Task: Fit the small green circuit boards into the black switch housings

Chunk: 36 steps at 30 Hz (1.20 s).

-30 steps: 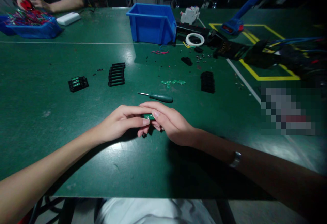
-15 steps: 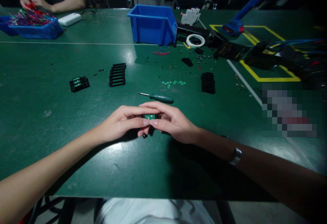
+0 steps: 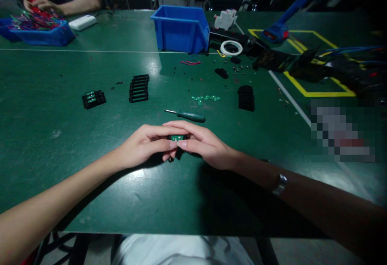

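A small green circuit board [image 3: 177,138] in a dark holder sits between my two hands, above the near part of the green table. My left hand [image 3: 146,142] grips it from the left, its thumb on the near edge. From the right, my right hand [image 3: 202,142] closes on the same piece, the two thumb tips almost meeting. Fingers hide most of the holder. Just beyond my hands lies a screwdriver [image 3: 191,116] with a green handle. Farther off are several loose green boards [image 3: 206,98], a row of black frames [image 3: 139,88] and black holders with boards [image 3: 94,99].
Stacked black parts [image 3: 246,98] lie to the right. A blue bin [image 3: 181,29], a white ring [image 3: 231,48] and a blue power tool [image 3: 276,32] stand farther back. Across the table, another person's hands work over a blue tray [image 3: 45,37] of wires.
My hands stay almost still around the board, with only a slight shift of the right fingers. The other person's hands have moved a little over the wires.
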{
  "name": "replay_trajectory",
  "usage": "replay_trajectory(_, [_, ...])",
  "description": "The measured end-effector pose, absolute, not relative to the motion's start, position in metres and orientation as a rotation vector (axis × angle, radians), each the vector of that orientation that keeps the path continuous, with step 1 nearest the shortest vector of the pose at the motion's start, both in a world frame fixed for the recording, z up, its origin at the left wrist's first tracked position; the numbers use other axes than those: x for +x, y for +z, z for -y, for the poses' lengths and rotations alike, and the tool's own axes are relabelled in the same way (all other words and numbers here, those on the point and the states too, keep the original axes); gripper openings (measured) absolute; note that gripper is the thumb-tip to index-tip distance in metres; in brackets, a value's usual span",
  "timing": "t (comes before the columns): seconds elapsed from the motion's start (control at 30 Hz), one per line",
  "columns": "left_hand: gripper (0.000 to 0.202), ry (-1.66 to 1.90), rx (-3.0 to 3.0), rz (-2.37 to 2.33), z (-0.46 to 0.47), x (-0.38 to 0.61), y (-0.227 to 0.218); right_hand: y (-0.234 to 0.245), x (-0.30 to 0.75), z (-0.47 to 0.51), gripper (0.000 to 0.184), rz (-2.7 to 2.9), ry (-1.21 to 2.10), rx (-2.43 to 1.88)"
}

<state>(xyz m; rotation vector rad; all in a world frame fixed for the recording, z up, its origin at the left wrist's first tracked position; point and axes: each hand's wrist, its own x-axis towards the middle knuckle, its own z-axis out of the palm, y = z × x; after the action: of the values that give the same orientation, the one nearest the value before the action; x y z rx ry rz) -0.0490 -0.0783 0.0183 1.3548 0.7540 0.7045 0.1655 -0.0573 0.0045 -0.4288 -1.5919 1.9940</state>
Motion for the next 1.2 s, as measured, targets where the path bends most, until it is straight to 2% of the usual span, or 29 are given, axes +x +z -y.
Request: replay_trajectory(1.2, [0.037, 0.721, 1.342, -0.727, 0.0789, -0.0506, 0.0170, 0.0048, 0.1664, 0.0565, 0.047, 1.625, 1.982, -0.401])
